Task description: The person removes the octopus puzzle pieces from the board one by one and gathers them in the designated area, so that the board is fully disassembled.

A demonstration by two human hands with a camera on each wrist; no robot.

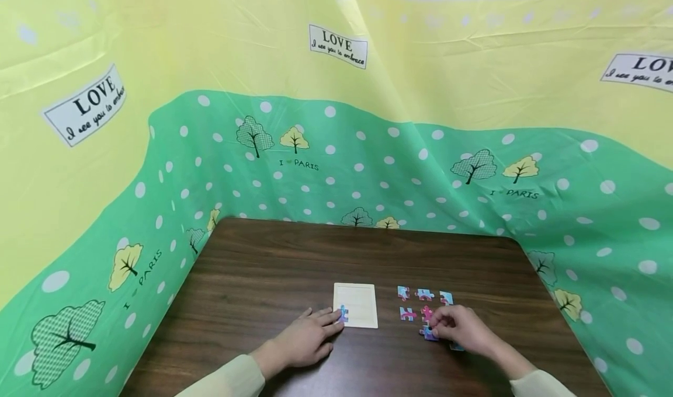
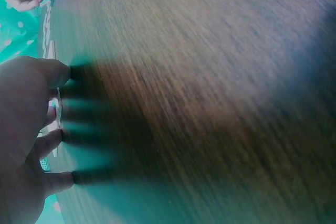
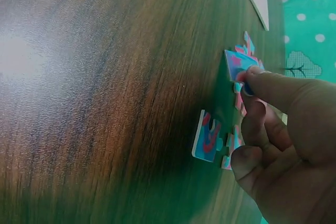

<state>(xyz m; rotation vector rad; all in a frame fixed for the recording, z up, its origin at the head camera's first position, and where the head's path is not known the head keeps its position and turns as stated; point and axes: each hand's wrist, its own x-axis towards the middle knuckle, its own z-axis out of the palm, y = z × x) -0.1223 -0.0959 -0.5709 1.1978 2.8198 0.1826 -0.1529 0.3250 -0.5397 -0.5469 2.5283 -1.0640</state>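
Note:
A pale puzzle tray (image 1: 361,305) lies on the table in the head view, with one blue-purple puzzle piece (image 1: 344,313) at its lower left corner. My left hand (image 1: 309,337) lies flat with fingers spread, its fingertips touching the tray's left edge beside that piece. To the right, my right hand (image 1: 465,330) pinches a blue and pink puzzle piece (image 3: 237,64) between thumb and forefinger, over the loose pieces. Around it sit other puzzle pieces, among them a pink one (image 1: 426,313) and a blue one (image 1: 424,294). The right hand partly hides some of them.
A dark wooden table (image 1: 294,257) carries everything. Green and yellow printed cloth (image 1: 326,152) hangs around its back and sides. A lone edge piece (image 3: 208,139) lies nearest the right wrist camera, apart from the others.

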